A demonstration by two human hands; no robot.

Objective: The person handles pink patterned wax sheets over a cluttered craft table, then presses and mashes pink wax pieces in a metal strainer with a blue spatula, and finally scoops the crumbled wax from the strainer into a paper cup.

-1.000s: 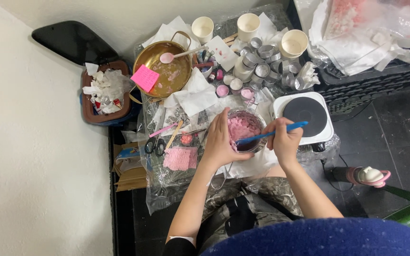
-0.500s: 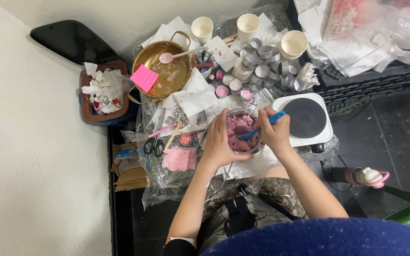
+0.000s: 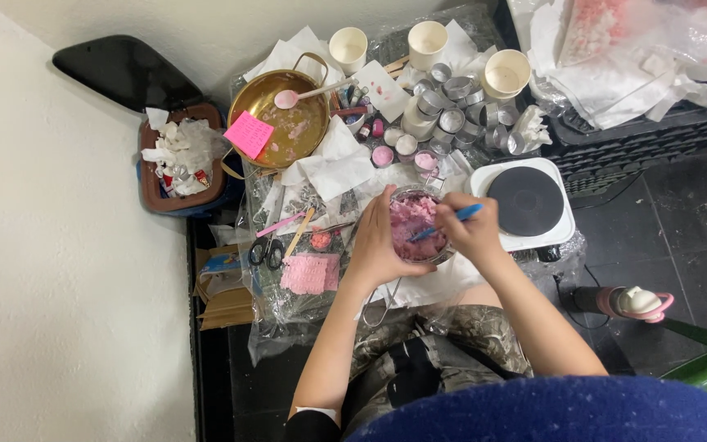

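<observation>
A clear glass bowl (image 3: 416, 223) full of a lumpy pink mixture sits in the middle of a cluttered low table. My left hand (image 3: 380, 245) wraps around the bowl's left side. A blue-handled stirring tool (image 3: 450, 219) is gripped in my right hand (image 3: 476, 235), its tip down in the pink mixture. Both forearms reach forward from my lap at the bottom of the view.
A white hotplate (image 3: 527, 201) with a black round top stands right of the bowl. A brass pot (image 3: 281, 123) with a pink spoon and pink note is behind left. Paper cups (image 3: 427, 39), small tins (image 3: 450, 98), scissors (image 3: 267, 254), a pink slab (image 3: 309, 273) and a bin (image 3: 180, 160) surround.
My right hand has moved left from beside the hotplate to over the bowl, bringing the blue tool's tip into the pink mixture. My left hand has stayed on the bowl.
</observation>
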